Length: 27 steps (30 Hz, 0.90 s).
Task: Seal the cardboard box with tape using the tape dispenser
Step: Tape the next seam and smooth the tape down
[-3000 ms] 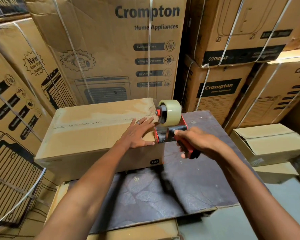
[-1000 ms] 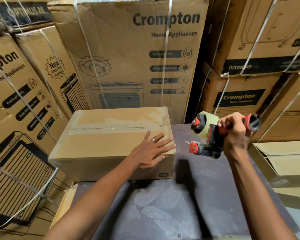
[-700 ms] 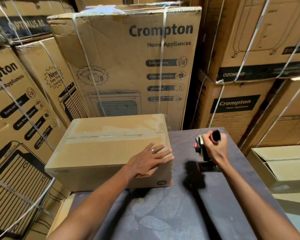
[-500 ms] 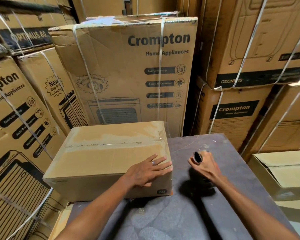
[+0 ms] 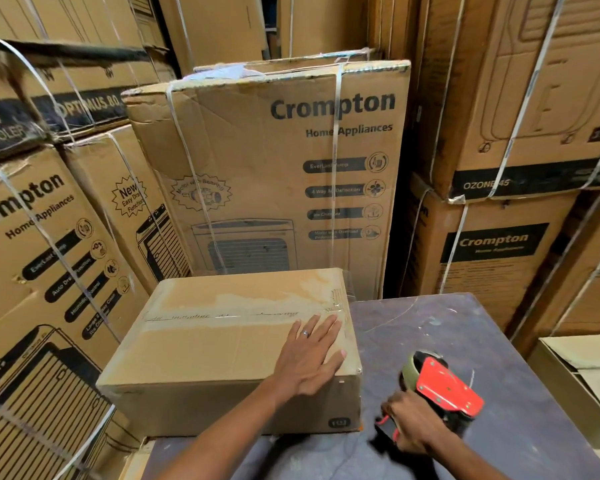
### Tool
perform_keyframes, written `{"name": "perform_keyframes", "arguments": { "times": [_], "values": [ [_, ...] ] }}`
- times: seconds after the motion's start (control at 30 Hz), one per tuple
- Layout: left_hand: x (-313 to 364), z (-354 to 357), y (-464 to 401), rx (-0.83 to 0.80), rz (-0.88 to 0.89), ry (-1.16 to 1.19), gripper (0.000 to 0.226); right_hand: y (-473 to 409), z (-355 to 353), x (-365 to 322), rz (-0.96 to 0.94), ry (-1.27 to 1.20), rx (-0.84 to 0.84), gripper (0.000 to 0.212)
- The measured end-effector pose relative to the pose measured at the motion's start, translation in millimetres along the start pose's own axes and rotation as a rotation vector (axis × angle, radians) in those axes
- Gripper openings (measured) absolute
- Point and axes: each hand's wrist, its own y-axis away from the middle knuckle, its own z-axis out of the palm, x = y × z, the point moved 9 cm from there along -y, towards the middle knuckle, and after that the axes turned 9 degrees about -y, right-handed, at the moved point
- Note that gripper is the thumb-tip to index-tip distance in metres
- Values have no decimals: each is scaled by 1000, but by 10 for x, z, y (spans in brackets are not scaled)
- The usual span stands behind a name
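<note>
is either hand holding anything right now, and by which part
The right hand grips the tape dispenser by its handle, down at the table. The left hand holds nothing; it rests flat on top of the cardboard box.

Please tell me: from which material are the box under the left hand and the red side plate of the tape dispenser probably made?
Box: matte brown cardboard, with creased edges. Red side plate of the tape dispenser: smooth painted metal or hard plastic, held with small rivets; unclear which.

Tape dispenser (image 5: 442,393) handle hidden under right hand (image 5: 413,426).
</note>
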Motion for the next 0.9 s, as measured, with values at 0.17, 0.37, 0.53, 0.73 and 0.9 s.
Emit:
{"name": "perform_keyframes", "arguments": {
  "times": [0.17,0.37,0.53,0.73,0.9],
  "values": [
    [-54,-15,-205,-24,-80,-2,68,-174,313,-17,31,1,-275,38],
    [-65,-83,-337,62,-86,-71,67,-328,244,105,207,-544,-167,9],
    [-94,-93,-422,87,-149,-48,58,-418,-609,398,342,-955,464,26],
    [-92,-56,-416,84,-160,-18,55,-268,-1572,-190,252,-1092,741,48],
    [-134,-29,-410,98,-145,6,57,-401,-1308,-806,68,-1039,531,62]
  ]
}}
